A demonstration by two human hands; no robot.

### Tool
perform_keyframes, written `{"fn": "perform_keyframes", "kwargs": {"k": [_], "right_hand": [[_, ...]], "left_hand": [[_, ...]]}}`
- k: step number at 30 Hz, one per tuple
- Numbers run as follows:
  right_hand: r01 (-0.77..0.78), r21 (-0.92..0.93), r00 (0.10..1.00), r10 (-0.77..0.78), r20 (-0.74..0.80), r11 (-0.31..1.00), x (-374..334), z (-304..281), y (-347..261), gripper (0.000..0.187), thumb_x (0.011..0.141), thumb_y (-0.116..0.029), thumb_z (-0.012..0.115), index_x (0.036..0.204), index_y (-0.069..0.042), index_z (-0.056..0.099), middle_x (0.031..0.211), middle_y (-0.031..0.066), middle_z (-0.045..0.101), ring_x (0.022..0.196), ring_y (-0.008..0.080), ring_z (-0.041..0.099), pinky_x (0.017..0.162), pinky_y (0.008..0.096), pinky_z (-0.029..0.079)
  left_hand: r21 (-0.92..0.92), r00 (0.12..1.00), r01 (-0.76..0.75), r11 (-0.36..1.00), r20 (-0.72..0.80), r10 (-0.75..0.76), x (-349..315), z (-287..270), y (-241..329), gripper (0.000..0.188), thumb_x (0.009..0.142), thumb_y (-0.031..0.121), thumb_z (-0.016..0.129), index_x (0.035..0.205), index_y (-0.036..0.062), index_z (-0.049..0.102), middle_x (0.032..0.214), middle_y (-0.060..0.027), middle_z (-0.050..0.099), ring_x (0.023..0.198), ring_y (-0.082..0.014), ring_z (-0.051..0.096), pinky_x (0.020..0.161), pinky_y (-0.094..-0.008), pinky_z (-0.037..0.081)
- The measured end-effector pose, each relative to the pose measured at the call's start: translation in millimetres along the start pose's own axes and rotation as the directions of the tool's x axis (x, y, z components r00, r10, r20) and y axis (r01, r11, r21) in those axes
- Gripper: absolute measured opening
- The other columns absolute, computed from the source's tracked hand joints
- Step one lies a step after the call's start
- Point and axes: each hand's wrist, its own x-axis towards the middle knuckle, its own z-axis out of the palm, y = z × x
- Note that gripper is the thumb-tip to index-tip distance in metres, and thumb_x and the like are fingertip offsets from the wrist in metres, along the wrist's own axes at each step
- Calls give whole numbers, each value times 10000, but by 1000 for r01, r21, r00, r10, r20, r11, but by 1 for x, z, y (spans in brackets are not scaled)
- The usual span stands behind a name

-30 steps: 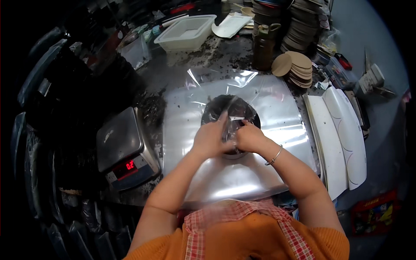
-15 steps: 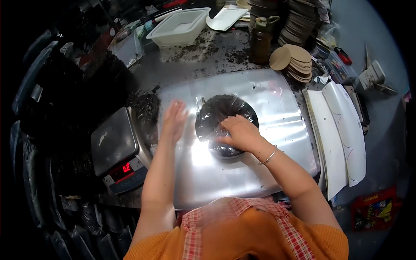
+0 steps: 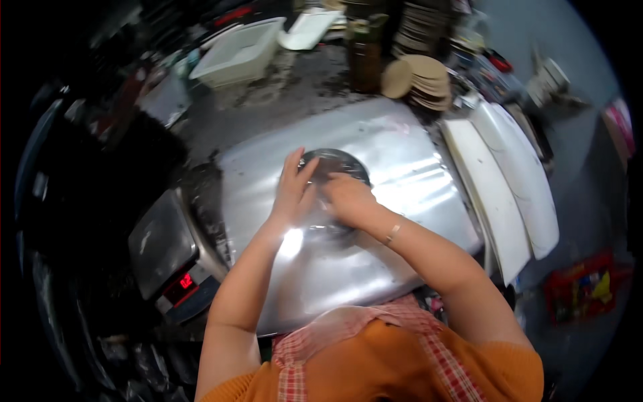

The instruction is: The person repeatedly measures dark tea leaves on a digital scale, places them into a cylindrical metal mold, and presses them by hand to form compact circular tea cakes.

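Note:
A round, dark, glossy mass [image 3: 345,161] lies on a shiny clear plastic sheet [image 3: 402,174] on the worktable, with film-like reflections over it. My left hand [image 3: 295,187] rests at its left edge, open, the fingers spread and pointing away from me. Over its middle and right side is my right hand [image 3: 351,199], palm down, with the fingers bent toward the mass. Motion blurs those fingertips, so whether they pinch anything does not show. Both hands partly cover the mass.
A weighing scale [image 3: 164,241] with a red display stands at left. Behind are a white plastic tub [image 3: 244,53], a brown bottle [image 3: 365,57] and round cardboard discs [image 3: 429,74]. White curved sheets [image 3: 499,194] lie at right. Dark scraps litter the table.
My left hand has moved right, from beside the dark mass onto its edge. My right hand stays on the mass. The whole view has shifted and blurred.

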Motion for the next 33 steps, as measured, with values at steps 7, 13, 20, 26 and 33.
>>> {"fn": "perform_keyframes", "kwargs": {"k": [7,13,20,26,33], "right_hand": [[217,387,771,85,-631,896,-99,-90,112,570,614,-234,790,1120,-81,577,1272,138,476,1174,261,453,980,370,348],[-753,522,156,880,-449,400,-335,-145,297,623,658,-265,718,1176,9,504,1059,214,584,954,272,580,877,371,426],[-694,94,385,478,-790,714,-357,-74,244,198,749,-91,593,943,-60,610,984,145,616,912,297,588,766,371,473],[-790,-103,495,532,-687,604,-406,-60,290,259,757,-161,629,1008,-126,573,1073,63,604,851,270,608,691,351,502],[-746,-261,578,403,-709,612,-409,-49,304,247,760,-175,634,999,-151,578,1074,31,609,815,243,617,643,344,507]], "left_hand": [[315,949,174,933,199,-244,-11,3,18,389,841,193,478,1202,52,501,1300,-172,434,1242,-346,349,1038,-470,222],[307,958,103,946,224,-177,-1,16,23,378,856,164,468,1213,39,485,1326,-169,398,1273,-337,304,1051,-464,194],[340,952,105,935,237,-193,-10,8,12,385,883,190,414,1238,58,478,1352,-143,382,1285,-318,292,1056,-450,175],[325,952,92,941,248,-179,-4,9,12,386,892,199,397,1241,55,477,1361,-132,377,1292,-314,285,1057,-449,166],[331,952,94,939,246,-182,-6,9,11,387,894,206,395,1240,53,477,1361,-131,376,1296,-310,277,1058,-446,161]]}}
